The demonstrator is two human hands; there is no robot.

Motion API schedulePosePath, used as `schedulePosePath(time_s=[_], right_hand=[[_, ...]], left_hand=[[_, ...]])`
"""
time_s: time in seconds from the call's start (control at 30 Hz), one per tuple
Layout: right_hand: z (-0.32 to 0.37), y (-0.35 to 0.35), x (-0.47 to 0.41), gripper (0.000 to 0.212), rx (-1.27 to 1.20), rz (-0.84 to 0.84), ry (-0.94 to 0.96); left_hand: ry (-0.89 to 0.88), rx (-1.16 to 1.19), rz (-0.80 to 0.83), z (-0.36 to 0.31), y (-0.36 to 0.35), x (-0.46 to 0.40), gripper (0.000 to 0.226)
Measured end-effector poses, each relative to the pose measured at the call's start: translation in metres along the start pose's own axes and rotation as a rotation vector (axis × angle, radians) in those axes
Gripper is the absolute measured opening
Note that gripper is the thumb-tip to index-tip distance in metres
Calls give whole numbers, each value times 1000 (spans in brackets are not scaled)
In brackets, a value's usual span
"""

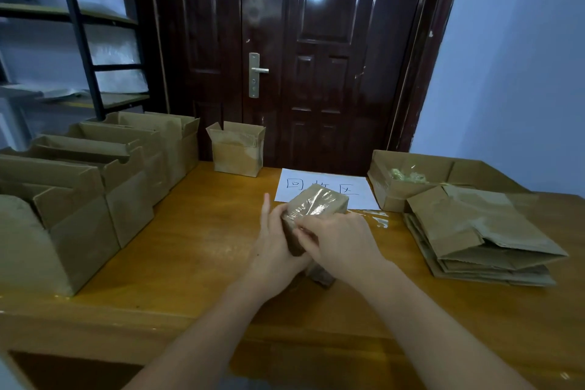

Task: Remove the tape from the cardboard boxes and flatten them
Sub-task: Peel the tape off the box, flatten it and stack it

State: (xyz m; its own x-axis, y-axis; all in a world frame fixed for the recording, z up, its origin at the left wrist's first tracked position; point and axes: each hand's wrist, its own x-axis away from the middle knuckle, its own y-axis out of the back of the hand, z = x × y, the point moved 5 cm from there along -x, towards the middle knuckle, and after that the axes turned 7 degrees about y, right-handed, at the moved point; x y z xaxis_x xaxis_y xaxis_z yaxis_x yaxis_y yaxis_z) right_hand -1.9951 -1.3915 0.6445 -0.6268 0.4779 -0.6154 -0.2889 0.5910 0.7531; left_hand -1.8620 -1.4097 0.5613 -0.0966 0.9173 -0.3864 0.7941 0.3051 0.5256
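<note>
Cardboard box (316,204) wrapped in shiny tape sits between both hands above the wooden surface (190,247): right hand (340,239) fingers pinch at its near end, left hand (273,247) cups its side, fingers loosely spread. Flattened boxes (481,234) lie stacked at right.

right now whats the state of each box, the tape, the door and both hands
held box: gripped in both hands, shiny tape still on it
left hand: holds the box's left side
right hand: fingers picking at the tape
row of boxes: standing, tops open
small box: upright, open, by the door
flattened boxes: stacked flat
scrap box: open, wadded tape inside
door: closed
</note>
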Motion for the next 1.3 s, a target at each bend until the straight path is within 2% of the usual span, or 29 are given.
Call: schedulePosePath(time_s=[0.1, 0.2, 0.3, 0.4, 0.5, 0.67, 1.0, 1.17, 1.3], right_hand=[[-5, -2, -4, 36, -39, -9, -63], [-13, -10, -8, 32, -180, 0, -130], [-13, -20, -14, 46, -327, 85, -134], [-5, -26, -20, 36, -323, 122, -117], [3, -22, -22, 22, -277, 56, -96], [14, -16, -18, 32, -173, 54, -73], [0, -7, -28, 16, -280, -117, -225], [-3, -24, -33, 24, -246, 102, -237], [-15, -25, -34, 24, -356, 130, -364]], left_hand=[[41, 95, 101, 8, 3, -4, 104], [73, 153, 207, 10, 4, -10, 107], [82, 176, 263, 12, 5, -13, 108], [78, 183, 261, 14, 2, -14, 109], [76, 188, 260, 17, 1, -16, 108], [59, 162, 259, 18, 6, -19, 104], [85, 138, 289, 17, 13, -22, 93], [110, 130, 280, 15, 13, -21, 94], [107, 86, 276, 11, 15, -21, 94]])
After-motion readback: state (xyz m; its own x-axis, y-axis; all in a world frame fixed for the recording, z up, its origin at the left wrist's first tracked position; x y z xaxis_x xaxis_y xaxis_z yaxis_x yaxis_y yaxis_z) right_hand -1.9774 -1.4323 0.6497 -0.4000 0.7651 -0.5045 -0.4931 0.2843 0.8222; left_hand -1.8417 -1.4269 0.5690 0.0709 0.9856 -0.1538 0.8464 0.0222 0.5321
